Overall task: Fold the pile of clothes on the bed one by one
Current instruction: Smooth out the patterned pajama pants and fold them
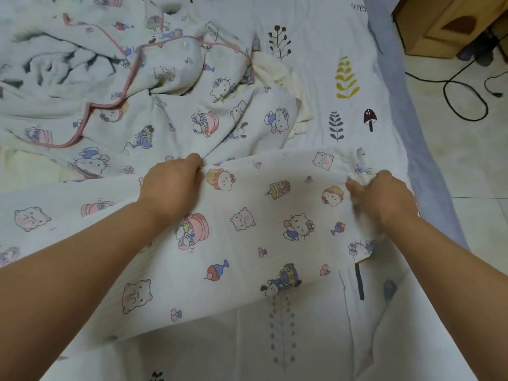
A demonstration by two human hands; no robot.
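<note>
A white garment printed with cartoon cats and bears (247, 237) lies spread across the near part of the bed. My left hand (171, 182) grips its far edge near the middle, fingers curled into the fabric. My right hand (384, 196) pinches the gathered, elastic-looking end of the same garment at the right. Behind it a crumpled pile of clothes (123, 92) fills the far left, with a matching cartoon-print piece trimmed in pink on top and a cream piece (275, 72) poking out at its right.
The bed sheet (343, 50) is white with leaf and mushroom prints, and its right edge runs diagonally down the frame. Beyond it is a tiled floor (467, 160) with black cables (453, 92) and a wooden cabinet (439, 23) at the top right.
</note>
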